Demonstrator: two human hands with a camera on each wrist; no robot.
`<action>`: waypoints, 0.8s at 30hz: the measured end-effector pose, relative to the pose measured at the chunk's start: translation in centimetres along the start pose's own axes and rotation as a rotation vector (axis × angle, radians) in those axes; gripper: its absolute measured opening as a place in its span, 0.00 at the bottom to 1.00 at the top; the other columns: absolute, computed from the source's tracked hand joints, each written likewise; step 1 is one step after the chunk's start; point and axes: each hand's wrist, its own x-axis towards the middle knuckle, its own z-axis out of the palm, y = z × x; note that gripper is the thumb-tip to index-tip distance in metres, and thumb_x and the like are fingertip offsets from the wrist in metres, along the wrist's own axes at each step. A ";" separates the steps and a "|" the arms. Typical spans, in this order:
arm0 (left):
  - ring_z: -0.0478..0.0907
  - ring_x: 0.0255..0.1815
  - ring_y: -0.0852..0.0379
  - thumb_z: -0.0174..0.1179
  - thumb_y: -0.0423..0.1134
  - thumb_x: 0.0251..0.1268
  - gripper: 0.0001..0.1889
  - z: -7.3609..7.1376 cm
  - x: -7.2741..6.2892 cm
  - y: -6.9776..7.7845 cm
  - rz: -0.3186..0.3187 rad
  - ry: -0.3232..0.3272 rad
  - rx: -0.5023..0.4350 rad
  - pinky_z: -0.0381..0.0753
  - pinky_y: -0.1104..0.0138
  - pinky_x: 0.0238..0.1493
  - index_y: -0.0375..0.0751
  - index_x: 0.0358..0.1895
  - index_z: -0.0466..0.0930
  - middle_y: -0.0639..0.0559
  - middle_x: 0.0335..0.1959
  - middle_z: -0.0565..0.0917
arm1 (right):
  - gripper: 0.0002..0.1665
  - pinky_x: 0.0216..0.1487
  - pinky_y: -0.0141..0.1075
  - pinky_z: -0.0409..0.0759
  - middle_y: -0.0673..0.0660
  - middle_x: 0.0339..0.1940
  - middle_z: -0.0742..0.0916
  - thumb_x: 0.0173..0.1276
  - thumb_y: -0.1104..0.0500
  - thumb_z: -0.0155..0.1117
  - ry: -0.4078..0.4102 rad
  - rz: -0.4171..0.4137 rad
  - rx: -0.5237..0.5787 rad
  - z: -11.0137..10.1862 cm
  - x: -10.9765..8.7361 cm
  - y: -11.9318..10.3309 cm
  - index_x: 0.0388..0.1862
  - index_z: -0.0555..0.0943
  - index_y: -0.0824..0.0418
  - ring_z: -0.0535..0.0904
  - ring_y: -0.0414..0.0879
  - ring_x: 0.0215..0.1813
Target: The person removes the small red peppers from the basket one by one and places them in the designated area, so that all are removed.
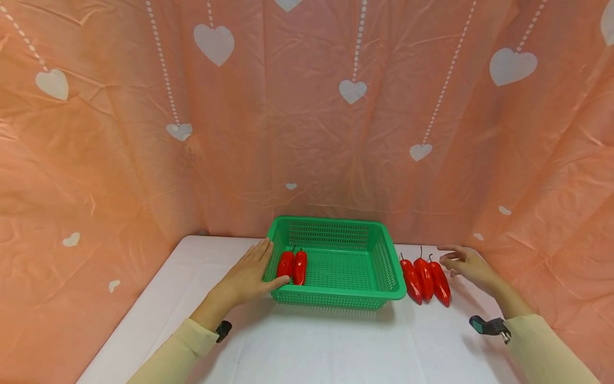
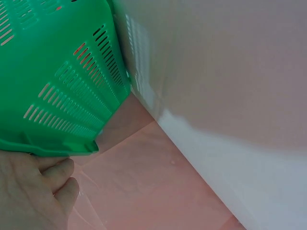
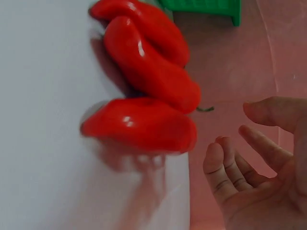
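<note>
A green plastic basket [image 1: 331, 296] with slotted walls stands on the table. Inside, by its left wall, two red chili peppers [image 1: 299, 268] lie side by side. My left hand [image 1: 247, 277] rests on the basket's left rim, fingers extended along it and thumb over the front corner. Right of the basket, three more red peppers [image 1: 424, 280] lie in a row on the cloth, stems pointing away from me. My right hand [image 1: 472, 268] hovers just right of the outermost pepper [image 3: 141, 125]. In the right wrist view its fingers are loosely bent and apart from the peppers, holding nothing.
White cloth covers the table [image 1: 326, 346]. A peach curtain [image 1: 312, 149] with white hearts hangs close behind the basket and along both sides. Each wrist wears a small dark device, the right one [image 1: 489, 325] near the sleeve.
</note>
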 end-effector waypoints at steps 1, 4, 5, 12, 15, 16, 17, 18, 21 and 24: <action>0.44 0.90 0.38 0.50 0.77 0.73 0.60 0.0 0.0 0.0 0.000 0.000 0.001 0.44 0.47 0.89 0.27 0.85 0.49 0.35 0.89 0.50 | 0.33 0.48 0.50 0.93 0.77 0.64 0.81 0.81 0.58 0.63 0.009 -0.001 -0.008 0.1 0.0 -0.3 0.78 0.67 0.72 0.86 0.63 0.54; 0.44 0.90 0.38 0.51 0.77 0.73 0.59 -0.1 -0.1 0.1 0.002 0.002 -0.002 0.44 0.47 0.88 0.26 0.85 0.49 0.35 0.88 0.50 | 0.33 0.49 0.50 0.93 0.76 0.64 0.82 0.82 0.57 0.62 0.019 -0.007 -0.032 0.2 0.3 -1.3 0.78 0.67 0.72 0.86 0.63 0.53; 0.44 0.90 0.38 0.51 0.76 0.73 0.59 -0.1 -0.1 0.1 0.003 0.003 -0.001 0.44 0.47 0.88 0.26 0.85 0.49 0.35 0.88 0.50 | 0.33 0.49 0.49 0.93 0.76 0.64 0.82 0.82 0.57 0.62 0.021 -0.005 -0.036 0.2 0.4 -1.6 0.78 0.67 0.71 0.86 0.62 0.54; 0.43 0.90 0.39 0.51 0.76 0.73 0.59 -0.2 -0.1 0.2 0.000 -0.002 -0.002 0.44 0.47 0.89 0.27 0.85 0.49 0.35 0.89 0.49 | 0.35 0.52 0.49 0.92 0.74 0.67 0.81 0.83 0.54 0.62 0.007 -0.023 -0.036 0.7 1.3 -3.5 0.81 0.66 0.67 0.85 0.65 0.58; 0.43 0.90 0.39 0.50 0.77 0.73 0.60 -0.2 -0.1 0.2 -0.001 -0.003 -0.001 0.44 0.48 0.89 0.27 0.85 0.48 0.35 0.89 0.49 | 0.36 0.54 0.52 0.91 0.74 0.68 0.81 0.83 0.54 0.63 -0.007 -0.057 -0.020 1.0 1.7 -4.4 0.81 0.66 0.66 0.85 0.63 0.59; 0.43 0.90 0.39 0.50 0.77 0.73 0.60 -0.2 -0.1 0.2 0.000 -0.002 -0.003 0.44 0.47 0.89 0.27 0.85 0.49 0.35 0.89 0.49 | 0.36 0.54 0.52 0.91 0.73 0.68 0.81 0.82 0.54 0.63 -0.009 -0.071 -0.009 1.1 1.9 -4.6 0.81 0.66 0.67 0.86 0.62 0.58; 0.43 0.90 0.39 0.50 0.77 0.73 0.60 -0.2 -0.1 0.2 -0.001 -0.002 -0.002 0.44 0.47 0.89 0.27 0.85 0.49 0.35 0.89 0.49 | 0.36 0.54 0.51 0.91 0.73 0.68 0.81 0.82 0.55 0.63 -0.011 -0.084 0.004 1.2 2.1 -4.9 0.81 0.66 0.67 0.86 0.61 0.58; 0.44 0.90 0.39 0.50 0.77 0.73 0.60 -0.2 -0.1 0.2 0.000 -0.001 -0.002 0.44 0.47 0.89 0.26 0.85 0.49 0.35 0.89 0.49 | 0.35 0.54 0.49 0.92 0.73 0.67 0.81 0.82 0.55 0.63 -0.012 -0.095 0.014 1.2 2.3 -5.1 0.81 0.67 0.67 0.86 0.59 0.56; 0.45 0.90 0.38 0.51 0.76 0.74 0.59 -0.2 -0.2 0.3 0.002 0.001 -0.002 0.45 0.47 0.88 0.26 0.85 0.49 0.35 0.88 0.50 | 0.34 0.49 0.41 0.92 0.74 0.67 0.81 0.82 0.56 0.63 -0.006 -0.135 0.041 1.6 3.0 -5.8 0.80 0.68 0.68 0.86 0.51 0.52; 0.45 0.89 0.37 0.51 0.76 0.74 0.59 -0.3 -0.2 0.3 0.003 0.000 0.000 0.45 0.47 0.88 0.26 0.85 0.49 0.34 0.88 0.50 | 0.32 0.42 0.38 0.91 0.74 0.68 0.81 0.82 0.58 0.62 -0.006 -0.174 0.056 2.0 3.6 -6.6 0.79 0.69 0.68 0.86 0.47 0.48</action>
